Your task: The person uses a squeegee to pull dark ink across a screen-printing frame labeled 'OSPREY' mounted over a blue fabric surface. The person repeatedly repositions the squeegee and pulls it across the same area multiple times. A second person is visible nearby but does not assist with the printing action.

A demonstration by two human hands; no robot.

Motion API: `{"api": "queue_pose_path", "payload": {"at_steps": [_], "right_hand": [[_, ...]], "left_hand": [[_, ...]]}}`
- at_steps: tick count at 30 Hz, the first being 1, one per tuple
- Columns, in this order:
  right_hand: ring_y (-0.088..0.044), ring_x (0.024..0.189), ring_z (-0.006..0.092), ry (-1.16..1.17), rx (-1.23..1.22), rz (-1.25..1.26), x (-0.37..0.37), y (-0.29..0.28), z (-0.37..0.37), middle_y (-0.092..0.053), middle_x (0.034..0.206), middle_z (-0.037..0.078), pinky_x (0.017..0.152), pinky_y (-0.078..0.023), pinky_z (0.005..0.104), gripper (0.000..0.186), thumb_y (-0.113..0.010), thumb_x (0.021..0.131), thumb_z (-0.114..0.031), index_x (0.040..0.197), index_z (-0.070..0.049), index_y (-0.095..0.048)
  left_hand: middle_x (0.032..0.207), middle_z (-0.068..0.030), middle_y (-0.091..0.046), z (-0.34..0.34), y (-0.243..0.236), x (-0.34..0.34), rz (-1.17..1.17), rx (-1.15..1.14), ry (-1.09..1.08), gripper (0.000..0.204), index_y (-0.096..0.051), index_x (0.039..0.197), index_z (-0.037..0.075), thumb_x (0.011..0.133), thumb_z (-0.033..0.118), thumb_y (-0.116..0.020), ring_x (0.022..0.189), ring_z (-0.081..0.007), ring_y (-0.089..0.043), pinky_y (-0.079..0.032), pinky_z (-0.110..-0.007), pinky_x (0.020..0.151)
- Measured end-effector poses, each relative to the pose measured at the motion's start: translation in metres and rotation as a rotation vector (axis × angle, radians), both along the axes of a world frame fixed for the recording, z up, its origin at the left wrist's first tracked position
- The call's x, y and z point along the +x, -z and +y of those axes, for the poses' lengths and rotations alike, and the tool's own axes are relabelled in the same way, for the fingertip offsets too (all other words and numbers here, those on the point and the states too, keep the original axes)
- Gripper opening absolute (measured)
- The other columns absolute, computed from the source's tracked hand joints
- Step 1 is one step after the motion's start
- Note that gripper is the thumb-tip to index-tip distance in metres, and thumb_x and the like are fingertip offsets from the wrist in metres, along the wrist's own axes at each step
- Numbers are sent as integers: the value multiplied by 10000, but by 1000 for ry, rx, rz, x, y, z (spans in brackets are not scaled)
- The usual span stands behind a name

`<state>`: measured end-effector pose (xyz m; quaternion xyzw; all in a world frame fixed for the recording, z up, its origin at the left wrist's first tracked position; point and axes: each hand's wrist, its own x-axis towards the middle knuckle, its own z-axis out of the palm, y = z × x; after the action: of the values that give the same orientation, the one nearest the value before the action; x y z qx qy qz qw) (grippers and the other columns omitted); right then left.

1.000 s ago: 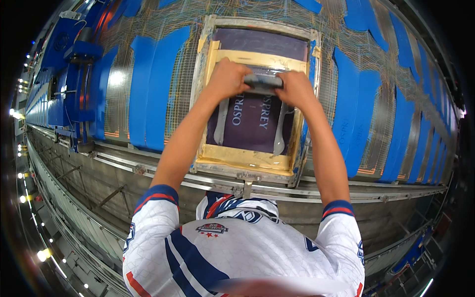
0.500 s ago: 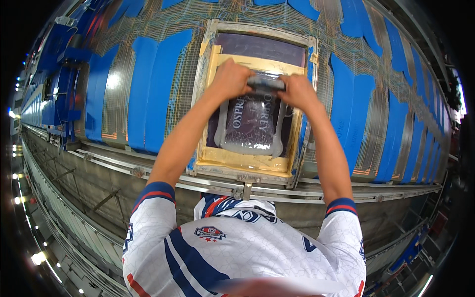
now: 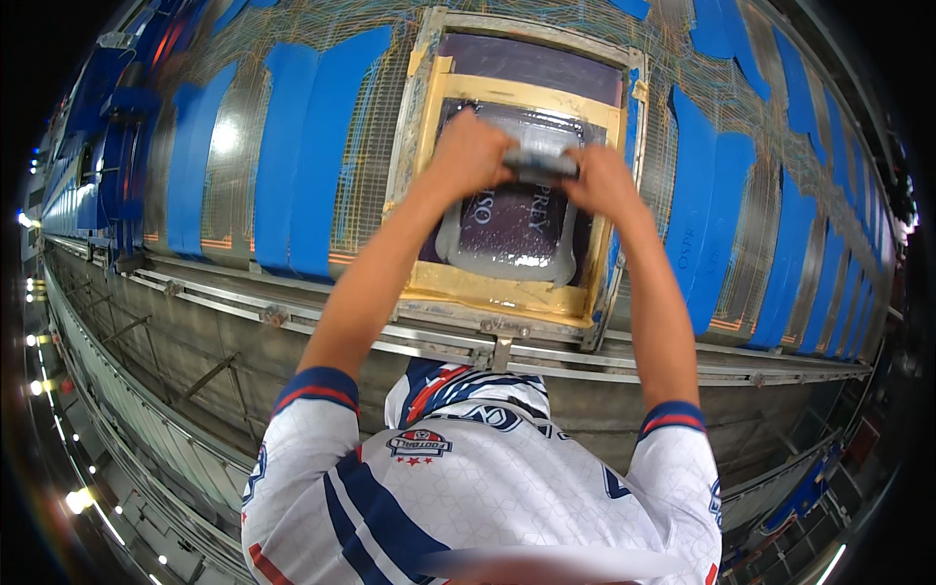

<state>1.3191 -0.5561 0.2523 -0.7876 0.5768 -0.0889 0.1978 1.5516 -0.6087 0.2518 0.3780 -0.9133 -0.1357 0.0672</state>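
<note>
Now, long tabletop [image 3: 222,180]: it stretches off to your left and right, with blue cut pieces [image 3: 322,166] laid along it on both sides of you.
Taped frame [image 3: 404,146]: it sits on the tabletop in front of you, its long axis running away from you and leaning slightly right.
Dark mesh [image 3: 512,219]: your step looks like the spreading of wet paste [image 3: 507,268] across it; the next move seems to call for even pressure from both your hands.
Paste band: it lies pale along the near part of the mesh and up both sides.
Left hand [image 3: 475,156]: your fingers are clamped on the left end of the bar [image 3: 543,164].
Right hand [image 3: 602,180]: your fingers are clamped on its right end.
Bar: you have it over the far half of the mesh, long axis left to right across the frame, right end slightly nearer you; its lower edge is too blurred to tell.
</note>
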Motion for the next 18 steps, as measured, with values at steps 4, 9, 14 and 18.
{"api": "queue_pose_path", "payload": {"at_steps": [4,9,14,18], "right_hand": [[-650,912,360,21,-17,-71,30,4,114,-700,915,171,805,-503,457,346,-808,711,-305,919,-50,-702],[-632,997,373,257,-87,-336,3,-20,99,-700,1034,181,898,-486,424,425,-788,774,-307,1092,-36,-712],[-656,853,315,1019,-154,-234,-92,74,80,-707,932,169,802,-501,412,313,-644,934,-309,995,-4,-677],[-608,726,220,899,-190,-354,-82,77,76,-682,801,126,703,-489,375,323,-670,923,-310,887,12,-659]], "left_hand": [[822,-12,-686,114,1,29,50,25,-2,286,-724,876,176,626,254,-839,770,-225,-634,-408,-397,780],[905,18,-670,145,2,45,161,-64,-54,376,-700,929,149,576,203,-818,838,-197,-606,-402,-378,781],[865,29,-655,139,3,34,57,-65,-14,327,-706,881,152,574,185,-813,861,-180,-597,-407,-364,805],[790,5,-633,153,4,46,148,-54,-72,126,-698,784,154,663,146,-731,860,-188,-598,-396,-370,799]]}}
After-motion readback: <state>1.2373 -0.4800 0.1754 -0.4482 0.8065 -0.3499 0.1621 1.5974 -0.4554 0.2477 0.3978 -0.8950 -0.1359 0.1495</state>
